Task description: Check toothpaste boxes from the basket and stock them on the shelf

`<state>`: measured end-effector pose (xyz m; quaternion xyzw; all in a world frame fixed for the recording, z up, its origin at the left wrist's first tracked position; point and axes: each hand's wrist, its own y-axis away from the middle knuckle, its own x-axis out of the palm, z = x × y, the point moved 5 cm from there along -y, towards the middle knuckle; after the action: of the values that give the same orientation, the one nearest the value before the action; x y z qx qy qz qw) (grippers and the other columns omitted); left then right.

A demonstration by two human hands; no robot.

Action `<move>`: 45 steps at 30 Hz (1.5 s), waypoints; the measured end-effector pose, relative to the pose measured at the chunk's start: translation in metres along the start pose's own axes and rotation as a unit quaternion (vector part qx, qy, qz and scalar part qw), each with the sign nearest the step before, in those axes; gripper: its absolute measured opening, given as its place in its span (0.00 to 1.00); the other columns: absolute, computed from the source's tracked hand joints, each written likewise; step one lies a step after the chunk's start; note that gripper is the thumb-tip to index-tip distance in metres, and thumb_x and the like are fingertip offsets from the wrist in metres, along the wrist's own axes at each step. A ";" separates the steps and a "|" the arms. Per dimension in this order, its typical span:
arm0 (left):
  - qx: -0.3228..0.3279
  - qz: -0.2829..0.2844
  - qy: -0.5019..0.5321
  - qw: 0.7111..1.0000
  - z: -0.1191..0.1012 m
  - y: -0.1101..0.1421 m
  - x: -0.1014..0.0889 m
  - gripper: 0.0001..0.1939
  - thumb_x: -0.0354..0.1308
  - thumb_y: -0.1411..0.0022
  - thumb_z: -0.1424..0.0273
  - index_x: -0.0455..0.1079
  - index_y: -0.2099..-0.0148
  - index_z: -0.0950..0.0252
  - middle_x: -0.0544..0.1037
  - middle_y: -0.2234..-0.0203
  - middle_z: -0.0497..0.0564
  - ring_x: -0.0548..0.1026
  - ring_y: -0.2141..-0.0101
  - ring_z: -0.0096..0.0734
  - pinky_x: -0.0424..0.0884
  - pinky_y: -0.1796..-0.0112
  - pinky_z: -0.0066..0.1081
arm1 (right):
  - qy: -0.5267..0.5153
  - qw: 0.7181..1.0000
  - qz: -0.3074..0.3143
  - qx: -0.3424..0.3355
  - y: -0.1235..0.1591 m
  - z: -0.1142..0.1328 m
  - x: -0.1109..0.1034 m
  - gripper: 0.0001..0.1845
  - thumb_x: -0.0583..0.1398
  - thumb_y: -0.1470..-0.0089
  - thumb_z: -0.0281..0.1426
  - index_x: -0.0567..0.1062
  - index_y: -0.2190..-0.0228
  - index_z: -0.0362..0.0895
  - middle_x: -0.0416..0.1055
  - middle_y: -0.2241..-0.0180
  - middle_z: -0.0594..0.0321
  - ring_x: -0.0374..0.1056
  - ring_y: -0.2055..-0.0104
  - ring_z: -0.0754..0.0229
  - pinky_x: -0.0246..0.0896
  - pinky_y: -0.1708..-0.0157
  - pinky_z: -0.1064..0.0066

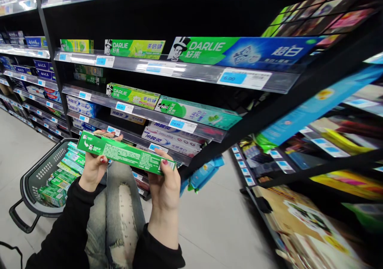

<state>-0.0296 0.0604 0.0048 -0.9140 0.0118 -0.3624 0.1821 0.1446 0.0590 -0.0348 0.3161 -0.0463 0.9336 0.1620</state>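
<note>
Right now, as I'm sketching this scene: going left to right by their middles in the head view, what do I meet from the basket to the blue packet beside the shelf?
Basket → left hand → green box → right hand → blue packet.

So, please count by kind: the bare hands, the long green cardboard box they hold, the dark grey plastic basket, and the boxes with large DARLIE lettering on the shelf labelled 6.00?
Bare hands, left hand and right hand: 2
Long green cardboard box: 1
Dark grey plastic basket: 1
Green-and-yellow DARLIE box on that shelf: 1
Green-and-blue DARLIE box, same shelf: 1
Total: 6
</note>
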 end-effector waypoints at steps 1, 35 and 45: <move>-0.001 -0.001 -0.002 1.000 0.000 0.000 0.000 0.38 0.75 0.62 0.57 0.66 0.48 0.51 0.76 0.51 0.51 0.70 0.43 0.53 0.67 0.46 0.49 | 0.001 1.000 0.001 0.000 0.000 0.000 0.000 0.21 0.71 0.66 0.43 0.78 0.69 0.46 0.74 0.71 0.67 0.66 0.72 0.65 0.61 0.71 0.73; -0.002 -0.005 -0.002 1.000 0.000 0.001 0.001 0.38 0.75 0.63 0.57 0.66 0.49 0.51 0.76 0.52 0.50 0.71 0.45 0.52 0.67 0.45 0.49 | 0.008 1.000 0.008 -0.006 -0.001 0.000 -0.001 0.21 0.70 0.64 0.44 0.79 0.67 0.47 0.73 0.71 0.67 0.65 0.71 0.64 0.60 0.70 0.72; -0.007 -0.016 -0.017 1.000 0.001 0.001 0.001 0.40 0.75 0.65 0.55 0.65 0.48 0.49 0.77 0.53 0.50 0.72 0.46 0.52 0.67 0.46 0.50 | 0.018 1.000 0.021 -0.013 -0.001 0.001 0.000 0.20 0.69 0.62 0.44 0.79 0.66 0.46 0.73 0.70 0.66 0.65 0.71 0.63 0.60 0.71 0.71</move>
<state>-0.0287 0.0600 0.0046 -0.9214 -0.0031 -0.3493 0.1700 0.1453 0.0598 -0.0344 0.2965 -0.0619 0.9417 0.1468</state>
